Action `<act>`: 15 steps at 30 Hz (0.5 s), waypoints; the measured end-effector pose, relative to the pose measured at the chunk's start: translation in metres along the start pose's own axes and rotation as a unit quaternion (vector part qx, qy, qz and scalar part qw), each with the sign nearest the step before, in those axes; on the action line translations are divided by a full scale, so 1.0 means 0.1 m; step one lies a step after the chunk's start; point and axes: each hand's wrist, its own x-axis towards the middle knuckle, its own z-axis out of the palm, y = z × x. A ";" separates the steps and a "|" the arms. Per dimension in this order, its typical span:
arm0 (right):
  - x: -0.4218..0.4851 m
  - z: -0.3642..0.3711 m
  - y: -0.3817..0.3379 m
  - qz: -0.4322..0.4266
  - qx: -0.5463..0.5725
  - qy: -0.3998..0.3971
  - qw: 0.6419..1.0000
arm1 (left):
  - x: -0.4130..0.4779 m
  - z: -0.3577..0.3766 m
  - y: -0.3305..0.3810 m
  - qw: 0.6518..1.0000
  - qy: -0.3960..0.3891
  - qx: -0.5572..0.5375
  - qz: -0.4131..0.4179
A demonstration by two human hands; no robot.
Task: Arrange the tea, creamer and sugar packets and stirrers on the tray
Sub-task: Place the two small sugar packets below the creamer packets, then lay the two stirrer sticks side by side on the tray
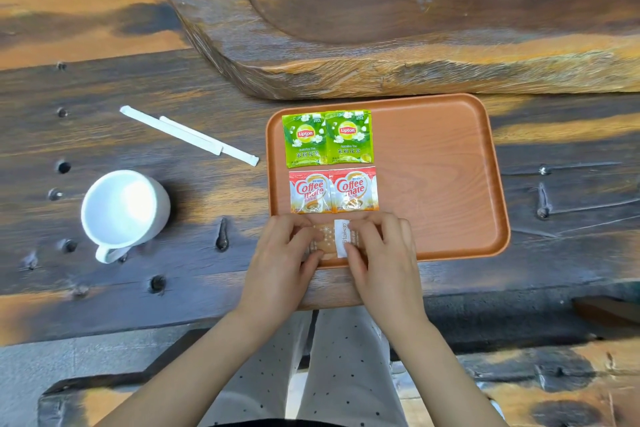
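An orange tray lies on the dark wooden table. Two green Lipton tea packets sit side by side at its far left. Below them lie two red and white Coffee mate creamer packets, also side by side. At the tray's near left corner my left hand and my right hand both press fingertips onto the sugar packets, which lie flat and are partly hidden by my fingers. Two paper-wrapped stirrers lie on the table left of the tray.
A white mug stands on the table at the left, handle toward me. A large carved wooden slab fills the far side behind the tray. The table's near edge runs just below my wrists.
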 end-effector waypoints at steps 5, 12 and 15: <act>0.00 -0.06 -0.02 -0.009 0.010 0.007 1.000 | 0.02 -0.12 0.02 1.000 -0.006 -0.006 0.020; 0.52 -0.24 -0.45 -0.038 0.064 0.019 0.997 | 0.55 -0.88 -0.39 0.994 0.094 0.045 -0.044; 0.97 -0.13 -0.82 -0.104 0.004 -0.042 0.994 | 0.91 -1.22 -0.78 0.987 0.052 0.110 -0.108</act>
